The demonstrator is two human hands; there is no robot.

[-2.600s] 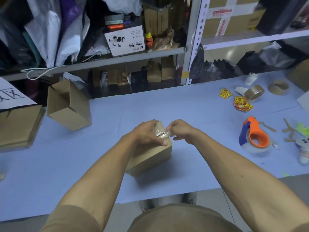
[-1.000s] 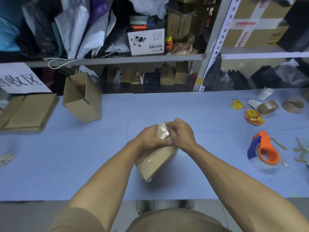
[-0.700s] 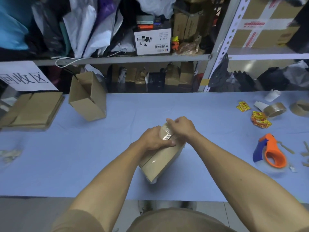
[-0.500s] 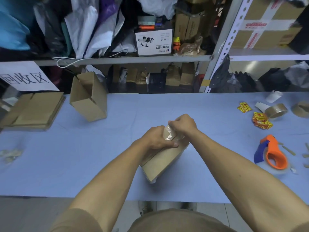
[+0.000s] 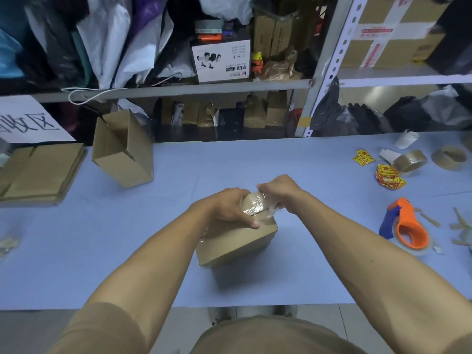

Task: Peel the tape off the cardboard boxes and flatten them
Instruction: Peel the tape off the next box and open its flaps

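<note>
**Small taped carton: handling and grip assessment**

Location: the small brown cardboard box (image 5: 236, 238) sits on the pale blue table covering (image 5: 76, 251), near the front edge and directly before the person, one corner turned toward the camera.

Hands: the left hand (image 5: 224, 208) lies over the box's far top edge, fingers curled down and thumb pressed along the top face, holding it steady. The right hand (image 5: 277, 191) pinches a crinkled, lifted end of clear packing tape (image 5: 258, 206) at the far top corner, fingers closed tight around it.

Handling judgement: the box appears light and probably empty; it is likely to slide or tip unless held down. The cardboard is stiff but its surface layer may tear under a hard pull. The tape is thin, glossy and clings to itself; it may split if pulled sideways. Best hold: the freed end, close to the peel line, pulled low along the seam.

Surroundings: an open, untaped box (image 5: 122, 152) stands at left beside a stack of flattened cardboard (image 5: 38, 172); an orange tape dispenser (image 5: 406, 226) lies at right.
</note>
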